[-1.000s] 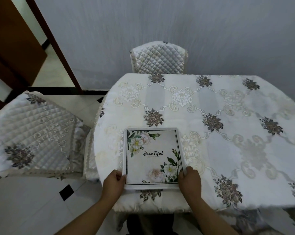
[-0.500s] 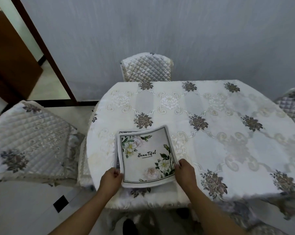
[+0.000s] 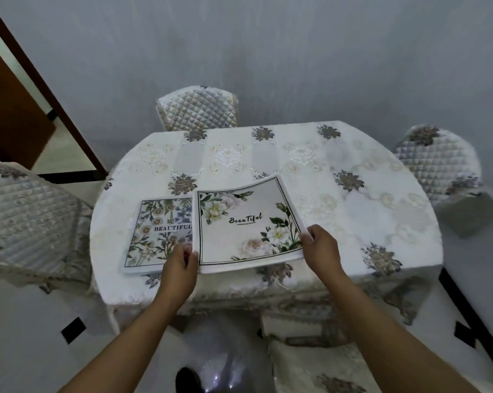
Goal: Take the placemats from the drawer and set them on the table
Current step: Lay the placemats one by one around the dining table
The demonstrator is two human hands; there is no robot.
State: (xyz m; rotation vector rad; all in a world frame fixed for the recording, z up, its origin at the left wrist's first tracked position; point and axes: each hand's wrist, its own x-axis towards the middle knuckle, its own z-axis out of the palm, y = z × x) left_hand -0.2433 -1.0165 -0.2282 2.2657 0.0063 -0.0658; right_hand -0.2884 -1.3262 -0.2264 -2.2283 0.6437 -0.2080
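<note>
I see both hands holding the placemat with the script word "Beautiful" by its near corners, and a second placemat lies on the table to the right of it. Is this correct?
Not quite. The head view shows the second placemat lying to the left of the held placemat, partly under its edge, not to the right. The rest holds: the left hand and right hand each grip a near corner, above the table.

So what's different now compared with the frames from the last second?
Both hands, left hand and right hand, have lifted the top placemat and slid it right, uncovering a second placemat lying flat on the table. Both hands still grip the top mat's near corners.
</note>
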